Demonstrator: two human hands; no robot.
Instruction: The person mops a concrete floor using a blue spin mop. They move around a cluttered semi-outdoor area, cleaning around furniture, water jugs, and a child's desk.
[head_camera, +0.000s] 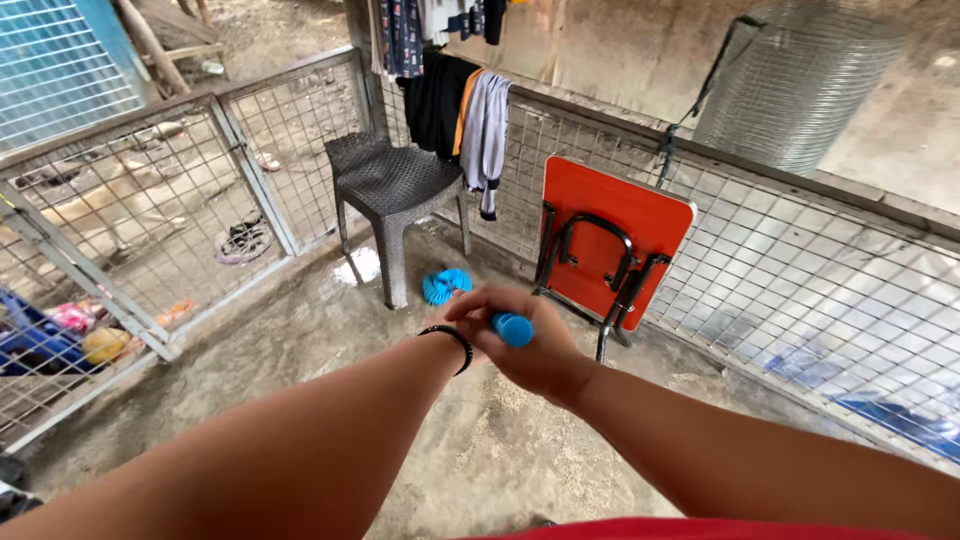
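Both my arms reach forward over a concrete floor (480, 450). My right hand (545, 358) is closed around a blue stick-like handle (513, 328), whose round end faces me. My left hand (478, 303), with a black band at the wrist, is curled on the same handle just beyond, partly hidden by the right hand. Past the hands a blue bristly head (445, 285) rests near the floor beside a chair leg; it seems to be the far end of the handle, though the join is hidden.
A dark grey plastic chair (392, 185) stands ahead by a wire-mesh fence (800, 270). An orange folded table (612, 240) leans on the fence at right. Clothes (470, 110) hang over the fence. A mesh gate (150, 220) closes the left side. A wet patch (362, 265) lies under the chair.
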